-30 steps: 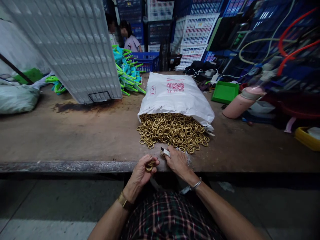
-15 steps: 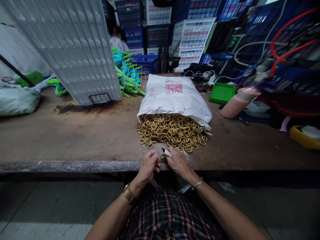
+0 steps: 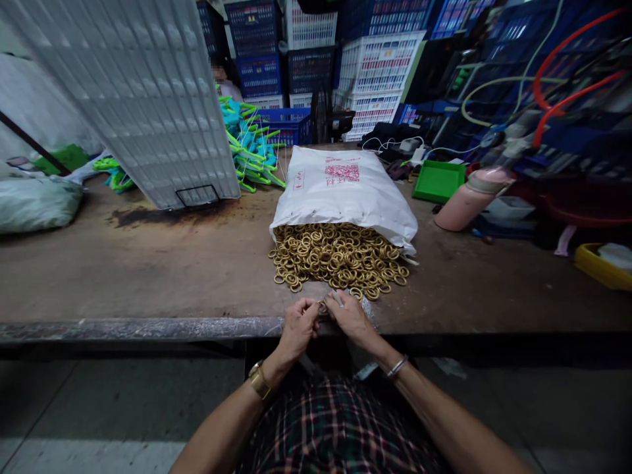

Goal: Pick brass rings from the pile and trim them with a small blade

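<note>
My left hand [image 3: 299, 326] is closed at the table's front edge, its thumb and fingers pinching a gold-coloured ring [image 3: 322, 307]. Close beside it, my right hand [image 3: 351, 318] is closed too, with its fingertips at that same ring. A small knife with a pale body [image 3: 336, 299] is in the right hand, mostly hidden by the fingers now. Just beyond both hands, a heap of gold-coloured rings [image 3: 336, 257] spills from the mouth of a white woven sack [image 3: 340, 191] with red print.
A tall ribbed grey panel [image 3: 182, 131] stands at the left of the wooden table [image 3: 123, 276]. Green and blue hangers [image 3: 257, 158] lie behind it. On the right are a green tray [image 3: 439, 181], a pink bottle [image 3: 467, 201] and a yellow container [image 3: 600, 266]. Crates [image 3: 380, 66] rise behind.
My hands have come together. The ring now shows between the fingertips, and the knife, whose dark tip stuck out before, has turned and is mostly covered by my right fingers.
</note>
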The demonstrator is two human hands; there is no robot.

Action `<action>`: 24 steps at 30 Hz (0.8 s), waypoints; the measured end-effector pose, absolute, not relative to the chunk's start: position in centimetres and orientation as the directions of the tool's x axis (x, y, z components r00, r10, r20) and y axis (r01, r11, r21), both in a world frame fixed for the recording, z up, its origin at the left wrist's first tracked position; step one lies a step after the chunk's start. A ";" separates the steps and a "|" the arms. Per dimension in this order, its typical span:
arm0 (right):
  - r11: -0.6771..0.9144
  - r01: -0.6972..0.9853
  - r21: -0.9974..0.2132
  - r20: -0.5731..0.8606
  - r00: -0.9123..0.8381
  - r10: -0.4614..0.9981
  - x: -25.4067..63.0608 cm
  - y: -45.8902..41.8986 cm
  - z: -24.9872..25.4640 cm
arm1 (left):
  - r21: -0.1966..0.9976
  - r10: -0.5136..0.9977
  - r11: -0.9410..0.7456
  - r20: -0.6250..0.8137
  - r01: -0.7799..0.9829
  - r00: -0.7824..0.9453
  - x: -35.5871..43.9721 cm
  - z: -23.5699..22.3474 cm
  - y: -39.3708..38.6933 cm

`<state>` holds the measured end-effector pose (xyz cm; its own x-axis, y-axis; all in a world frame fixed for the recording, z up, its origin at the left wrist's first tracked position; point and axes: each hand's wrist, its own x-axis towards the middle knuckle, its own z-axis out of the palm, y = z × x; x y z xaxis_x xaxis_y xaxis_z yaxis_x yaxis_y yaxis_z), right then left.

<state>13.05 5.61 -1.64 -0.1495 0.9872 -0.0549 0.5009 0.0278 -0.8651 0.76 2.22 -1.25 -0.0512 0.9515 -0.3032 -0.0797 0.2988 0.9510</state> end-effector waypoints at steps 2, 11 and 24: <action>-0.005 0.446 -0.895 -0.108 -0.205 0.973 13.0 5.6 -1.3 | 0.972 0.969 0.235 -0.236 -0.026 -0.073 0.9 -1.3 2.0; -0.166 0.286 -0.944 -0.237 -0.232 0.944 13.0 5.6 -2.0 | 0.969 0.969 0.240 -0.243 -0.064 -0.042 0.5 -1.2 1.6; -0.094 0.314 -0.945 -0.176 -0.243 0.954 12.9 5.8 -2.1 | 0.885 0.915 0.404 -0.387 -0.230 0.115 -0.2 -0.8 1.8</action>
